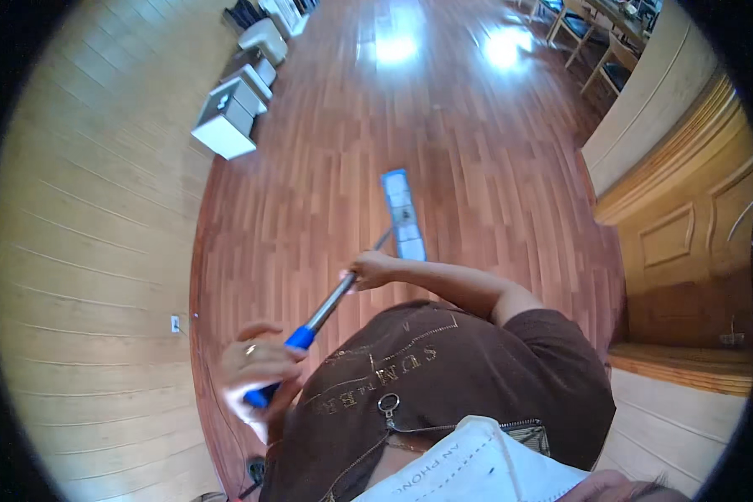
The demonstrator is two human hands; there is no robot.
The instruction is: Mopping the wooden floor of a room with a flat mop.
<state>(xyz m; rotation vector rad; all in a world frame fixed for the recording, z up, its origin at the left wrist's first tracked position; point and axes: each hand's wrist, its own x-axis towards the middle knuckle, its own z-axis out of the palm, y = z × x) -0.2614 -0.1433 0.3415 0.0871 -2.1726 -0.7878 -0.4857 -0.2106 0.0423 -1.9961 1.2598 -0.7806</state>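
A flat mop slants across the view, its metal pole running from my body out to a blue-edged, pale rectangular mop head flat on the wood floor. My left hand, with a ring on one finger and slightly blurred, is closed around the blue handle grip at the pole's near end. Farther along, my right hand wraps round the pole, its forearm reaching in from the right. That hand hides a stretch of the pole just short of the mop head.
Pale wall panelling borders the left side, with a white cabinet against it farther off. Chairs and a table stand at the far right. A wooden door is on the right. Near my left foot lies a dark object with a cable.
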